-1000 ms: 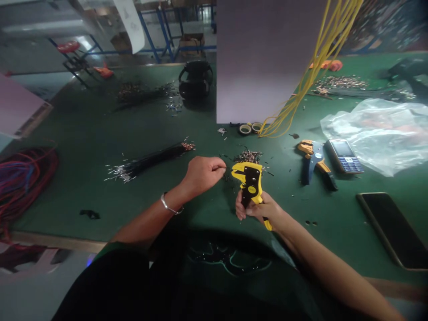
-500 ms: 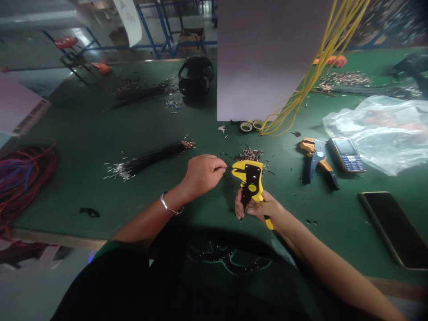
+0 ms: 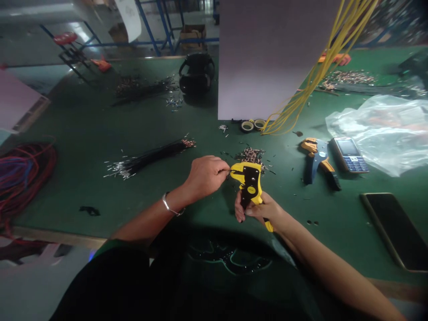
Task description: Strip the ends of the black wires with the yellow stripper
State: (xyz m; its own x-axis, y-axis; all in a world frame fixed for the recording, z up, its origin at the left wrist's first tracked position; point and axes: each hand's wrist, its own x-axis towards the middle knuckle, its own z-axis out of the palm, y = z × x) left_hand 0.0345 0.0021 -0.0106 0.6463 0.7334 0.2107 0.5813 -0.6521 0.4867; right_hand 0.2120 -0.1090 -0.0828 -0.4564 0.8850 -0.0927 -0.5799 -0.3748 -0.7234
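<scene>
Here, green tabletop underlies yellow pliers, blue frames beyond.

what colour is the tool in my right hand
The tool is yellow and black; the head view shows it best.

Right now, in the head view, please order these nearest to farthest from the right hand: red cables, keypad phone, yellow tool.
1. Yellow tool, held in the right hand
2. Keypad phone, on the right
3. Red cables, at far left
</scene>
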